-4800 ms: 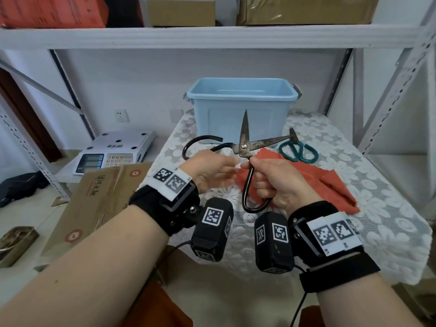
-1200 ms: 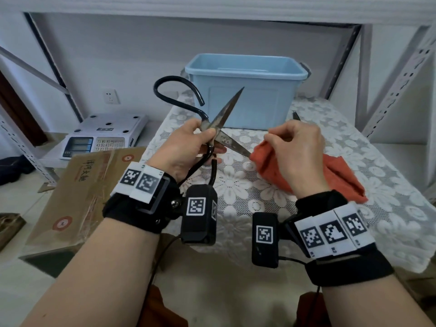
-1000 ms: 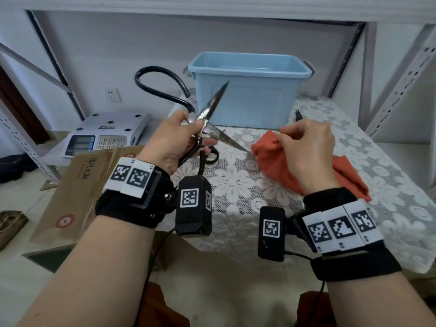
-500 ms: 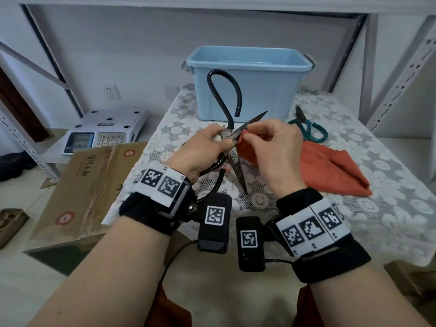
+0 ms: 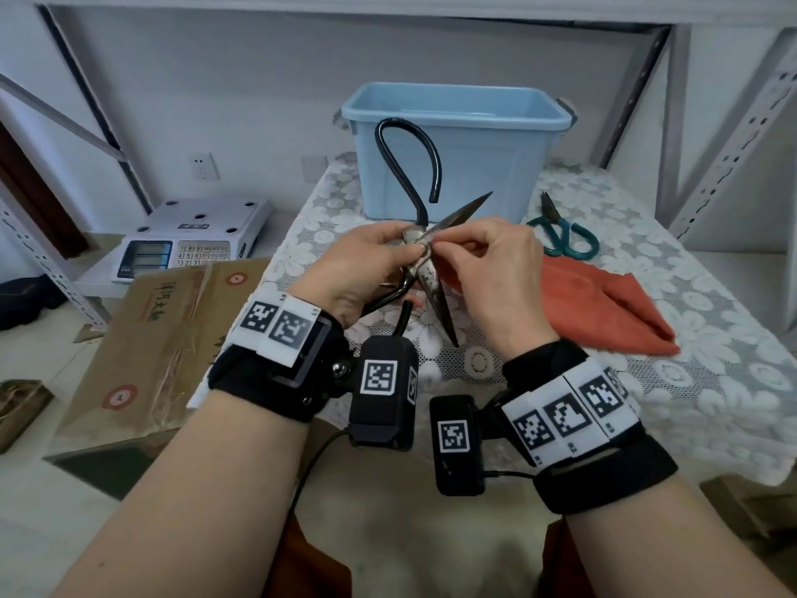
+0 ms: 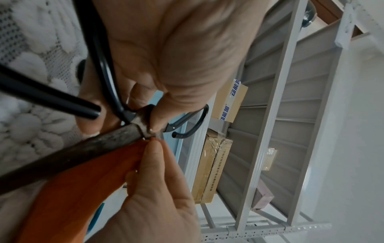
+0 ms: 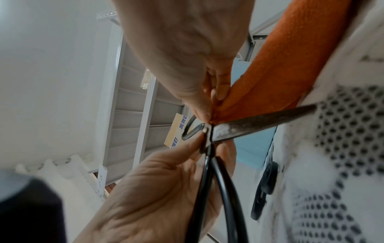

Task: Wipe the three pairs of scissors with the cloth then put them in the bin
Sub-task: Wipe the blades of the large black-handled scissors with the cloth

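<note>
Scissors (image 5: pixel 425 256) with black loop handles sit spread open in front of the bin (image 5: pixel 457 135), left hand (image 5: pixel 366 269) clamped at the pivot. Right hand (image 5: pixel 487 278) pinches the cloth (image 5: pixel 604 308) against 1 blade there.

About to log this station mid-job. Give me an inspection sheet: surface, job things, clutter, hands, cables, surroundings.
Surface: table under a white lace cover.
Job things: big scissors held open above the table; red cloth partly lying on the table, one end lifted to the blades; green scissors lying beside the blue bin; third pair not seen.
Clutter: nothing seen.
Hands: left hand grips the big scissors at the pivot; right hand pinches the cloth against a blade.
Cables: black lead from the left wrist camera.
Surroundings: scale, cardboard box, metal shelving.
</note>
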